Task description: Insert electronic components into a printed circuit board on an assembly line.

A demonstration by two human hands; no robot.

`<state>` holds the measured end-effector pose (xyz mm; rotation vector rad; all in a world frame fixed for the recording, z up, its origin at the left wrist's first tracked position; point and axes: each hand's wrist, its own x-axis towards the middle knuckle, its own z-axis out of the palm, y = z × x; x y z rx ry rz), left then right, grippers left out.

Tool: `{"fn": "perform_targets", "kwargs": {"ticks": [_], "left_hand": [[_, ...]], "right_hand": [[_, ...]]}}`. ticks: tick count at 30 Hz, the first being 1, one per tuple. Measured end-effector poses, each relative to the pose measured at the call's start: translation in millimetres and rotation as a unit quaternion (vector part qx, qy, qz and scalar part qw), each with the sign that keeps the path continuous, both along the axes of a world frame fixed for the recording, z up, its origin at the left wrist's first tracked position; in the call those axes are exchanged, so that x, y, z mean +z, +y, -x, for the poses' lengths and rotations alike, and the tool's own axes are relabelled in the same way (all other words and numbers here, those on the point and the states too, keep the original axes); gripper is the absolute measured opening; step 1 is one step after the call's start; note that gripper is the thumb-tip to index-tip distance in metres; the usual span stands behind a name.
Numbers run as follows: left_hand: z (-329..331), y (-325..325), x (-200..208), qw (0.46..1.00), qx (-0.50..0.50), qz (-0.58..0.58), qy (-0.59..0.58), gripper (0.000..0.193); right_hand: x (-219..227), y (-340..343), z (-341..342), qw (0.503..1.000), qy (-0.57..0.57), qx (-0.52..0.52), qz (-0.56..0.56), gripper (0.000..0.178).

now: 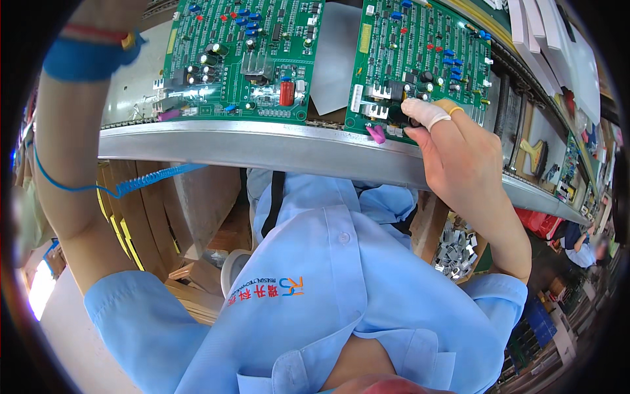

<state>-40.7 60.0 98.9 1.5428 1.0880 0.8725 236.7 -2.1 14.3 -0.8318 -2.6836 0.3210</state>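
Two green circuit boards lie side by side on a metal-edged conveyor: a left circuit board (pixel 230 95) and a right circuit board (pixel 380 59), both full of small components. My right hand (pixel 462 144) is at the near part of the right board, thumb and forefinger pinched together by dark components. Finger cots cover some of its fingertips, and what lies between them is too hidden to name. Beside it, a pink clip-like piece (pixel 376 134) sits at the board's near edge. My left hand (pixel 105 16) reaches up past the top edge; its fingers are out of the picture.
A blue wrist strap (pixel 92 59) with a coiled blue cord (pixel 157 179) is on my left arm. The conveyor's metal rail (pixel 262 146) runs in front of me. White panels (pixel 541 39) and a yellow-handled brush (pixel 537 156) are at right. Below stands a box of small metal parts (pixel 456 253).
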Motion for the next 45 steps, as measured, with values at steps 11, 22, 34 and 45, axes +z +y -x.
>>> {"fn": "perform_targets", "kwargs": {"ticks": [11,22,34,45], "left_hand": [[-32.1,-34.6,-6.1,0.989,0.011,0.128,0.077,0.027],[-26.8,-44.9,-23.1,0.995,0.017,0.065,0.075,0.028],[-56.3,-71.4,-17.7,0.986,-0.004,0.038,0.162,0.018],[-120.6,-76.2,-49.4,0.886,-0.152,-0.182,0.398,0.012]], "right_hand": [[-2.8,0.1,1.6,0.999,-0.018,-0.009,-0.028,0.027],[-0.5,-5.0,5.8,0.999,-0.026,-0.022,-0.041,0.026],[35.0,9.1,-27.3,0.95,0.123,-0.119,0.261,0.033],[13.7,2.1,-101.7,0.87,0.233,-0.087,0.426,0.04]]}}
